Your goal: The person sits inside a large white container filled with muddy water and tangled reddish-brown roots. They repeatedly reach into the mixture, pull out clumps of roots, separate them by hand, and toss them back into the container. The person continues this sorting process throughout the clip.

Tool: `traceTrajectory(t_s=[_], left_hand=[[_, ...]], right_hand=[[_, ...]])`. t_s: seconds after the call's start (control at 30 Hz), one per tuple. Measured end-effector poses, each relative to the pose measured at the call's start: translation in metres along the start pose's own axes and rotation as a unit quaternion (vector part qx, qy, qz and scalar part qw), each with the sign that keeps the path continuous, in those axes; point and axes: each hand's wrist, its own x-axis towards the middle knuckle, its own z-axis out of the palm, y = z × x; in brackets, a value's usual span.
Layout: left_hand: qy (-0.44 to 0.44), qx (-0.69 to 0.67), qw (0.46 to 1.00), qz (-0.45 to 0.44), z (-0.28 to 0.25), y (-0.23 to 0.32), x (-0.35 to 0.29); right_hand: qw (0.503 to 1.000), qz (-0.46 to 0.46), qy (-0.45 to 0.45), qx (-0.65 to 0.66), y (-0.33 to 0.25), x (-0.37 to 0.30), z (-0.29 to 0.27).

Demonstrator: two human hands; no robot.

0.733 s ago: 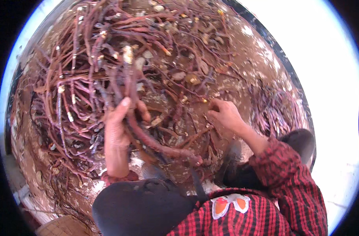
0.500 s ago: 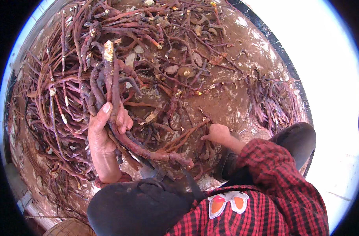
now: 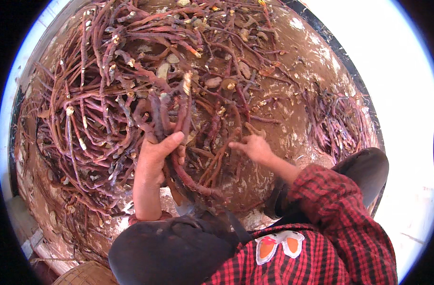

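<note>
My left hand [image 3: 159,154] is closed around a bundle of thick reddish-brown roots [image 3: 183,111]. Its thumb presses across them, and the pale cut end of one points away from me. Below the grip, a thick curved root [image 3: 195,185] bends right, with thin brown side roots [image 3: 220,161] branching up from it. My right hand [image 3: 257,148] is beside these thin roots, its thumb stretched out against or just over one of them. Its other fingers are partly bent and blurred, and nothing shows clearly gripped in them. A short brown piece [image 3: 255,129] lies by its fingertips.
A large tangled heap of long roots [image 3: 91,114] spreads on the left and far side. Cut slices [image 3: 213,82] and short pieces lie in the middle. A smaller root pile [image 3: 340,126] sits on the right near my knee [image 3: 362,168]. A woven basket [image 3: 86,275] stands lower left.
My left hand has moved right with the root bundle, closer to my right hand. My right hand has shifted slightly up and left, its thumb now extended, while the thin roots stand steeper.
</note>
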Motion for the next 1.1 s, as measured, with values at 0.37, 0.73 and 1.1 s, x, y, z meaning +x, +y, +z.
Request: traceTrajectory(t_s=[0.37, 0.73, 1.1], left_hand=[[0.013, 0.075, 0.997, 0.022, 0.006, -0.038, -0.001], [-0.138, 0.006, 0.986, -0.091, 0.031, -0.075, 0.005], [-0.065, -0.022, 0.998, 0.018, 0.028, -0.053, 0.003]], right_hand=[[0.875, -0.086, -0.004, 0.476, -0.028, 0.037, -0.015], [0.931, -0.223, 0.142, 0.251, -0.081, 0.004, -0.002], [0.966, -0.102, 0.238, -0.017, -0.005, 0.140, -0.087]])
